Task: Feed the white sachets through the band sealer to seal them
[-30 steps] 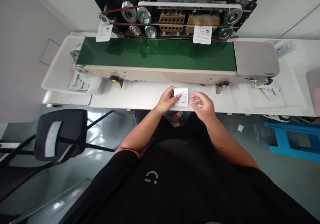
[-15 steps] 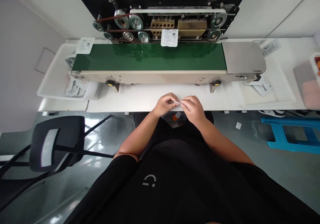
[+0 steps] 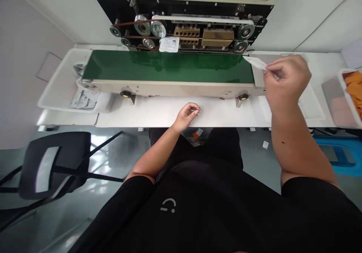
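Observation:
My right hand (image 3: 287,75) pinches a small white pouch (image 3: 255,62) by one end, above the metal plate (image 3: 258,80) at the right end of the green conveyor belt (image 3: 169,66). The pouch's free tip points left toward the pulleys of the band sealer (image 3: 183,6). Another white printed pouch (image 3: 169,45) hangs from the sealing bands, over the belt's rear edge. My left hand (image 3: 185,117) rests near the table's front edge, fingers loosely curled, with a gap to the thumb and nothing seen in it.
A white tray (image 3: 46,98) with several pouches stands at the left. Another tray (image 3: 313,108) lies partly behind my right forearm. At the far right is a bin (image 3: 333,89) with orange items. A chair (image 3: 56,162) and a blue stool (image 3: 342,155) stand on the floor.
My right hand has left my left hand and moved up and right to the sealer with the pouch. The pouch in the bands has travelled left. Another at the belt's left end is gone from there.

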Available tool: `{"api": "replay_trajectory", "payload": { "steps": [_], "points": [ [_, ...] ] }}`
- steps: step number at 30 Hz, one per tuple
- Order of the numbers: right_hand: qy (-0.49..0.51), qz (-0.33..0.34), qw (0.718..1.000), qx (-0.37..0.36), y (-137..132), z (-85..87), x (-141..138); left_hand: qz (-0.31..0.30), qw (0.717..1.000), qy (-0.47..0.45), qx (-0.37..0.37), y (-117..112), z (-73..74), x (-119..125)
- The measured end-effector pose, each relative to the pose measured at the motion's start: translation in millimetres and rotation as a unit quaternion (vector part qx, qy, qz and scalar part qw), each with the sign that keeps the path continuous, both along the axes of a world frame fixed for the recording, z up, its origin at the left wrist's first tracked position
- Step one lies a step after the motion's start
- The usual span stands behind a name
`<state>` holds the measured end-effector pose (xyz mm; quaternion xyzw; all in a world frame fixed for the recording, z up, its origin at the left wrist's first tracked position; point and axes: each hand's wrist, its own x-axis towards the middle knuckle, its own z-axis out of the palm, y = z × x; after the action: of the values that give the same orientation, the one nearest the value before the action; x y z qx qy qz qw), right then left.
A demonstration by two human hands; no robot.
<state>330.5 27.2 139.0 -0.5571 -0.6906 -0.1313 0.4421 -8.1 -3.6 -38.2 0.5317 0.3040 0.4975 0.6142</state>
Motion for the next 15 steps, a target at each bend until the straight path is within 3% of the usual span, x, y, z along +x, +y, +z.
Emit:
{"api": "replay_trajectory", "payload": {
  "steps": [4, 10, 15],
  "points": [
    [-0.075, -0.043, 0.996, -0.008, 31.6, 14.9, 14.3, -0.004, 1.0, 0.001, 0.005, -0.2, 0.9, 0.5],
    [-0.115, -0.125, 0.977, -0.128, 82.9, 1.5, 20.7, -0.005, 1.0, -0.006, 0.007, 0.0, -1.4, -0.1],
    [-0.133, -0.087, 0.97, -0.186, 102.6, -3.5, 2.1, -0.009, 1.0, 0.0, 0.0, 0.0, -2.9, -1.4]
  ]
}}
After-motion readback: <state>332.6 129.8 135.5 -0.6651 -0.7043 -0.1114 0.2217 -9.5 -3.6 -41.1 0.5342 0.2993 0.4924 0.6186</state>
